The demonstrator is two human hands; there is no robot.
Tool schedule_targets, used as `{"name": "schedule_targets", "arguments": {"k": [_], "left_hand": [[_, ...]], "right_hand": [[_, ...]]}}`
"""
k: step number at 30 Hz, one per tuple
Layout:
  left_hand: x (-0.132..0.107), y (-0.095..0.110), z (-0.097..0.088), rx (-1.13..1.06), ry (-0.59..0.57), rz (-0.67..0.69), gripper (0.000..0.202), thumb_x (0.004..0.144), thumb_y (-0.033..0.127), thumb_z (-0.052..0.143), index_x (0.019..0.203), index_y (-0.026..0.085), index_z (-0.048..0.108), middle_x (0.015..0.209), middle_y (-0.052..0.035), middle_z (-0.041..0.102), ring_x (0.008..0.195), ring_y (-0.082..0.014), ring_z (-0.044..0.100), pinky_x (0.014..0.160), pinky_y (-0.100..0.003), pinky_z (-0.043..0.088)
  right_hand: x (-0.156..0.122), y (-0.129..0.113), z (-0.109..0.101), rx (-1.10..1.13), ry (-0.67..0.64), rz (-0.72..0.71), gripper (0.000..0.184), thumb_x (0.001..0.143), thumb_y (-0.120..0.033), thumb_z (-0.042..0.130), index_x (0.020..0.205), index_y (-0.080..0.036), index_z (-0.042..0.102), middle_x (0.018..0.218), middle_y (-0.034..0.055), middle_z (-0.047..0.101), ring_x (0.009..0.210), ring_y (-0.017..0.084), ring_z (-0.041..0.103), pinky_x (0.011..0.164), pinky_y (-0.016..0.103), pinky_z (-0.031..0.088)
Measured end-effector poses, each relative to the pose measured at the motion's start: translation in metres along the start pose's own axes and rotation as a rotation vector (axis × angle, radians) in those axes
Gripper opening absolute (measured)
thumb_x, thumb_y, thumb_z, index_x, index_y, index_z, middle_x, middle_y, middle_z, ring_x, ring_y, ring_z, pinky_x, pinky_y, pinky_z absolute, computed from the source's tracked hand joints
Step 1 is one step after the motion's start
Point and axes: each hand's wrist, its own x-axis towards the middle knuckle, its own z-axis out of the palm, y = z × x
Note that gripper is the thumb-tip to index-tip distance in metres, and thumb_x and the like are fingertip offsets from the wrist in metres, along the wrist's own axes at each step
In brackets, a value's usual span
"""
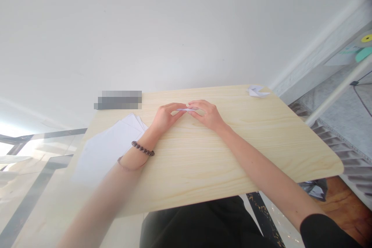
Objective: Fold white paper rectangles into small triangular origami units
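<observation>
Between my two hands is a small piece of folded white paper (pixel 188 109), held level just above the table. My left hand (pixel 167 116) pinches its left end between thumb and fingers. The thumb and fingers of my right hand (pixel 208 114) close on the right end. My fingertips nearly meet at the middle and hide much of the paper, so its exact folded shape cannot be made out. A beaded bracelet (pixel 143 148) is around my left wrist.
Loose white paper sheets (pixel 106 149) lie on the left of the wooden table (pixel 186 162), partly behind my left forearm. A folded white paper figure (pixel 257 91) rests at the far right corner. The wall (pixel 186 31) rises behind the table; a pixelated patch covers the far left corner.
</observation>
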Motion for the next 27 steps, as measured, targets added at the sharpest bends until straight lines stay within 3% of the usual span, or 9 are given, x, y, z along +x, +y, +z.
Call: {"name": "schedule_targets", "arguments": {"k": [4, 11, 18, 27], "left_hand": [[-0.0005, 0.0005, 0.0005, -0.013, 0.018, 0.0, 0.024, 0.081, 0.036, 0.053, 0.093, 0.02, 0.066, 0.1, -0.0047, 0.067, 0.094, -0.0171, 0.062, 0.086, -0.029, 0.047], [0.0, 0.0034, 0.0007, 0.025, 0.032, -0.006, 0.022, 0.081, 0.035, 0.053, 0.089, 0.02, 0.067, 0.095, -0.0042, 0.068, 0.09, -0.0166, 0.062, 0.08, -0.028, 0.048], [0.0012, 0.0028, 0.0004, 0.058, 0.065, 0.04, 0.017, 0.08, 0.031, 0.055, 0.085, 0.021, 0.068, 0.088, -0.0024, 0.07, 0.085, -0.0157, 0.062, 0.083, -0.028, 0.045], [0.0, 0.0075, 0.0, 0.026, 0.005, -0.057, 0.019, 0.079, 0.032, 0.054, 0.087, 0.02, 0.066, 0.091, -0.0018, 0.068, 0.086, -0.0157, 0.062, 0.08, -0.026, 0.045]], "right_hand": [[-0.0001, -0.0036, -0.0004, -0.043, -0.003, -0.055, 0.017, 0.082, -0.029, 0.051, 0.093, -0.023, 0.062, 0.096, 0.0034, 0.066, 0.092, 0.016, 0.059, 0.085, 0.031, 0.046], [-0.0002, -0.0088, -0.0006, -0.058, -0.012, -0.025, 0.017, 0.084, -0.031, 0.049, 0.089, -0.023, 0.063, 0.09, 0.0029, 0.067, 0.085, 0.016, 0.059, 0.08, 0.03, 0.046], [0.0012, -0.0101, -0.0001, -0.041, 0.002, -0.032, 0.017, 0.085, -0.028, 0.047, 0.085, -0.022, 0.063, 0.086, 0.0021, 0.067, 0.083, 0.015, 0.059, 0.079, 0.029, 0.045], [-0.0003, -0.0062, -0.0007, -0.084, -0.025, -0.042, 0.016, 0.084, -0.028, 0.048, 0.084, -0.022, 0.063, 0.084, 0.0026, 0.066, 0.08, 0.015, 0.059, 0.077, 0.028, 0.045]]}}
